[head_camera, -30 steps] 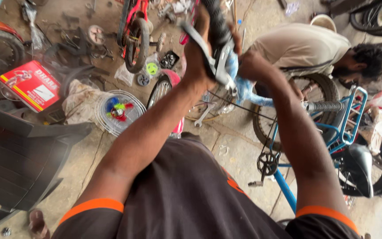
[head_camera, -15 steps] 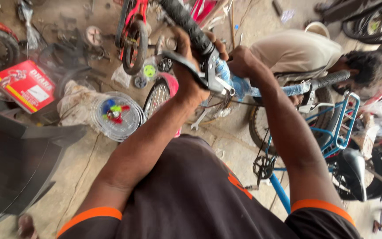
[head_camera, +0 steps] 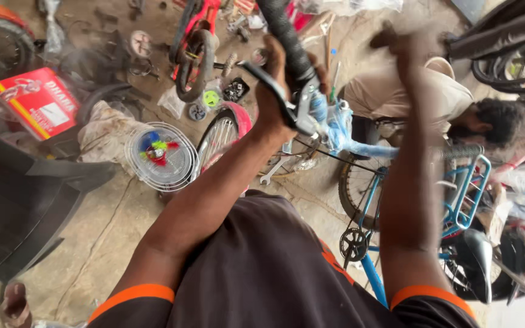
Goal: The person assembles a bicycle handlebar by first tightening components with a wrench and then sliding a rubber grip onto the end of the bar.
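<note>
While left hand (head_camera: 274,91) grips handlebar (head_camera: 287,42)

Both arms raised forward, hands apart.
Left hand (head_camera: 273,91) is clenched, fingers wrapped closed in a firm grasp, forearm extended. Right hand (head_camera: 411,51) is lifted higher, blurred; its finger pose cannot be determined.

The person wears a dark brown short-sleeved T-shirt (head_camera: 262,267). Each sleeve ends in a bright orange band: the left sleeve (head_camera: 132,296) at lower left, the right sleeve (head_camera: 432,297) at lower right. Both forearms are bare, with no watch or glove.
</note>
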